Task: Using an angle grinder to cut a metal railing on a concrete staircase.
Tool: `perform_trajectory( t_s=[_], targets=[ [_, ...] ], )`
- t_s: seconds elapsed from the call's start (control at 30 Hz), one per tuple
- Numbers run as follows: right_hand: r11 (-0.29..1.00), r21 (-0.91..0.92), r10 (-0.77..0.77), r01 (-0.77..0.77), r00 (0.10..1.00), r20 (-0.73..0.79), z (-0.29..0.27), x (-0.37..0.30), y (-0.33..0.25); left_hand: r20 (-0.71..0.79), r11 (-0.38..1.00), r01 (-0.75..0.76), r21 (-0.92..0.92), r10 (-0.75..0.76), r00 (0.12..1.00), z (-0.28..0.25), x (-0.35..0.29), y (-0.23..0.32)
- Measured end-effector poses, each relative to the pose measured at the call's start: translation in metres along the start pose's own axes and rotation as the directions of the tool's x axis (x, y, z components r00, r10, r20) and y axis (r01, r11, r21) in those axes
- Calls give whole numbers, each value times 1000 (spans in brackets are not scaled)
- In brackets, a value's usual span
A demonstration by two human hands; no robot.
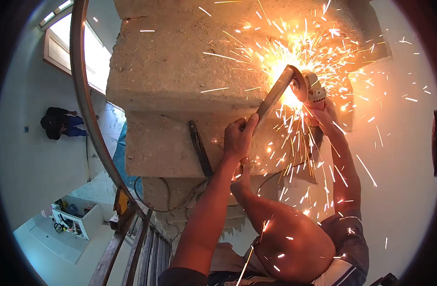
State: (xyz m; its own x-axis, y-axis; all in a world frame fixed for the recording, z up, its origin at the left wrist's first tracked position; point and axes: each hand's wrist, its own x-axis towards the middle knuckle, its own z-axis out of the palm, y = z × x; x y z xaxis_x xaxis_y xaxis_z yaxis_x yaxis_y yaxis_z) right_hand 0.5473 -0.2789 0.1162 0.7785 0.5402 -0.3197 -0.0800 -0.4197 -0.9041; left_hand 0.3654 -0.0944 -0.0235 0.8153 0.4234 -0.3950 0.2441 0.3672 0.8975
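Note:
My left hand is closed round the lower end of a metal bar, which slants up and to the right over the concrete steps. In my right hand is an angle grinder. Its disc meets the bar near the far end, and a bright burst of sparks sprays out, hiding the exact contact. Below my left hand, my bent bare leg rests with the foot on a step. A dark metal bar lies on the step left of my left hand.
Rough concrete steps fill the middle. A curved metal handrail with upright bars borders the left side. Cables trail across the lower steps. Far below are a person and a white box of tools. A pale wall stands right.

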Motion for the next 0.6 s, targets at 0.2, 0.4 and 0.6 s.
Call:
perform_trajectory(
  t_s=[0.2, 0.4, 0.6],
  targets=[
    [999, -15, 50, -50, 999, 12, 7, -4, -7, -1, 1000, -25, 2, 25, 1000, 0, 4, -9],
    [999, -37, -16, 13, 997, -69, 8, -6, -2, 5, 999, -8, 34, 8, 1000, 2, 3, -5],
    [997, 41, 69, -71, 997, 39, -15, -1, 13, -5, 998, -15, 55, 16, 1000, 3, 3, -1]
  ],
)
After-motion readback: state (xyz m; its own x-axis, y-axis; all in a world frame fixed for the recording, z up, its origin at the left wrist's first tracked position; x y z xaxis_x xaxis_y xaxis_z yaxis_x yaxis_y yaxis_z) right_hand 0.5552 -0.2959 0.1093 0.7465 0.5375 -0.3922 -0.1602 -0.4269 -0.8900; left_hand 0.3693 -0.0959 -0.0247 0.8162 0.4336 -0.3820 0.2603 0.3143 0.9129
